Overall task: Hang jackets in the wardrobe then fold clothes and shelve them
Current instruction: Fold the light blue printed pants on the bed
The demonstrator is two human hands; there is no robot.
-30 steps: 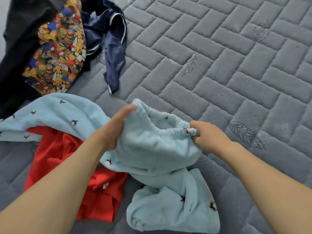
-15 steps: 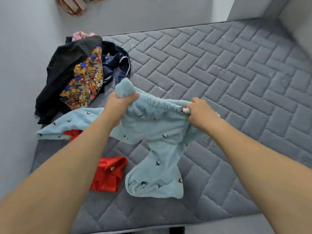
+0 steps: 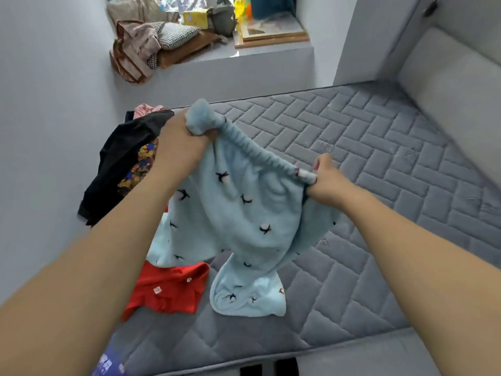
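Light blue fleece trousers (image 3: 238, 221) with small dark bird prints hang above the grey quilted mattress (image 3: 366, 164). My left hand (image 3: 179, 147) grips one end of their elastic waistband, bunched in the fist. My right hand (image 3: 325, 180) pinches the other end, so the waistband stretches between both hands. The trouser legs droop down, and the lowest part touches the mattress. A red garment (image 3: 168, 289) lies flat on the mattress under the trousers, to the left.
A heap of clothes, black (image 3: 122, 158), multicoloured print (image 3: 138, 169) and pink (image 3: 146, 109), lies at the mattress's far left against the wall. A window ledge (image 3: 244, 61) behind holds bags, a cushion and boxes. A padded headboard (image 3: 447, 90) stands right.
Both hands have lifted the blue trousers off the mattress by the waistband and pulled it taut. The view has risen and drawn back, showing the ledge and the bed's near edge.
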